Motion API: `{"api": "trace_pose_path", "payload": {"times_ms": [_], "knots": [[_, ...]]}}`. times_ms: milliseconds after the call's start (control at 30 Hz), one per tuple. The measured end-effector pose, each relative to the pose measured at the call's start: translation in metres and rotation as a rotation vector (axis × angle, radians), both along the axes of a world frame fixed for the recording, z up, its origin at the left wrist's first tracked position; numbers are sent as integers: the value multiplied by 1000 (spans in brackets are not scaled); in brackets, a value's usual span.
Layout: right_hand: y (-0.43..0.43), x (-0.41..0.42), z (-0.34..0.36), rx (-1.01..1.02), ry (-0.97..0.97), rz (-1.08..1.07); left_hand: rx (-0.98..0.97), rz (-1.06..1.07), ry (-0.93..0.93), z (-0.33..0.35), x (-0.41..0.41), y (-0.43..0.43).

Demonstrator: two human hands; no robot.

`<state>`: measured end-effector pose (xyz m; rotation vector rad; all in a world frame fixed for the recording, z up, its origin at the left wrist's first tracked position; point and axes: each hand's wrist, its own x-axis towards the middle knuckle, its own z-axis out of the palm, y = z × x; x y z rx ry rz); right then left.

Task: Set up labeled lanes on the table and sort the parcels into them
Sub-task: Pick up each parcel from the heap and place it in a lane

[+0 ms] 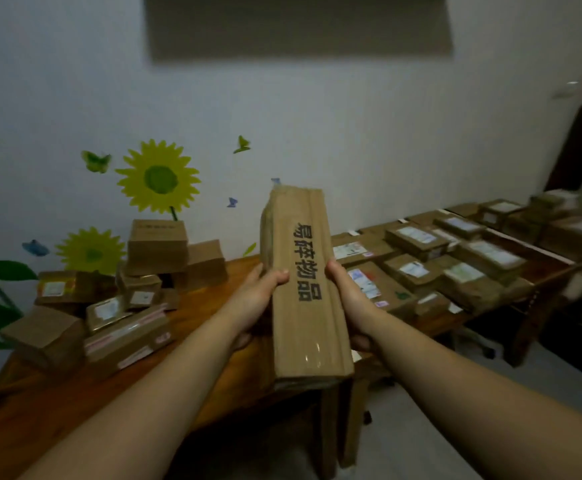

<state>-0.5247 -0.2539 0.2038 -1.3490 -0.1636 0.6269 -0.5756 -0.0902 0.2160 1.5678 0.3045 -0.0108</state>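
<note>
A long brown cardboard parcel (303, 289) with black printed characters down its face is held up in the air above the wooden table (199, 306), one end pointing away from me. My left hand (258, 299) grips its left side with the thumb on top. My right hand (348, 299) grips its right side the same way. A loose heap of brown parcels (116, 292) lies on the table at the left. Rows of flat labelled parcels (438, 265) cover the table to the right.
The wall behind carries sunflower and butterfly stickers (159, 178). The table's near edge and a leg (331, 427) stand below the held parcel. Grey floor (455, 410) lies at the lower right. A dark frame (580, 150) leans at the far right.
</note>
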Motion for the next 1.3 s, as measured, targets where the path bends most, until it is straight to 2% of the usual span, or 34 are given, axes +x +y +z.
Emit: {"api": "trace_pose_path", "payload": {"times_ms": [100,267,333,433,533,600,733,967,1067,1167,1300], "knots": [[-56,18,-2,124,35,-55,193,41,-19,2,30,-60],[-119,49,-2,192,-25,-145,301,-89,5,12,74,-119],[-131,64,-3,122,-30,-232,305,-145,-32,10,92,-135],[-142,86,-7,-103,-61,-398,273,-131,-116,-1,120,-153],[-161,108,-16,-311,-110,-497,381,-139,-253,-7,148,-172],[-176,127,-19,-270,-61,-543,478,-204,-317,-8,173,-190],[-203,161,-13,-220,-90,-607,599,-373,-207,-6,226,-219],[-271,207,-2,-255,-191,-812,194,-589,-99,5,317,-269],[-311,220,-7,-166,-134,-757,-13,-693,-41,1,342,-303],[-352,237,-19,-29,-96,-636,-104,-753,-24,-7,358,-345],[-417,264,-25,-49,-166,-740,-154,-812,-24,-12,384,-409]]}}
